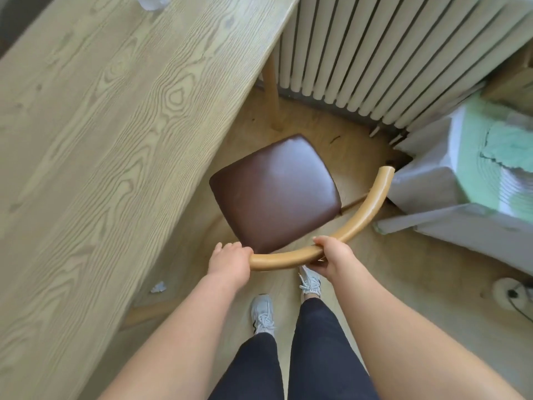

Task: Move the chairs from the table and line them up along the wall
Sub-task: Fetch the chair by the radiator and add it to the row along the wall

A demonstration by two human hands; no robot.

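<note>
The bench (101, 125) filled the left side, its long edge running diagonally, with the chair (277, 192) just beside that edge, its brown seat clear of the top and not tucked under. The left hand (229, 259) gripped the left end of the chair's curved back rail (360, 217), its fingers (219, 246) curled over the far side. Further along the same rail the right hand (334, 256) was wrapped round the wood, fingers below and the thumb side on top. The person stood directly behind the chair, both shoes on the floor under the rail.

This looked like the first step for this chair: it was grasped and close to the bench, not yet taken to a wall. The next move would call for lifting or dragging it backward and turning it, minding the bench leg ahead, the radiator (389, 59) beyond and the white-draped furniture (432, 183) near the rail's right end.

The chair's legs were hidden beneath the seat, so whether it stood on the floor or was lifted could not be told. No other chairs showed, and no free stretch of wall. A pale crumpled thing (153, 1) at the bench's top edge was cut off, and the frame was soft with motion blur. A round white object (507, 293) at the far right was too indistinct to name.
</note>
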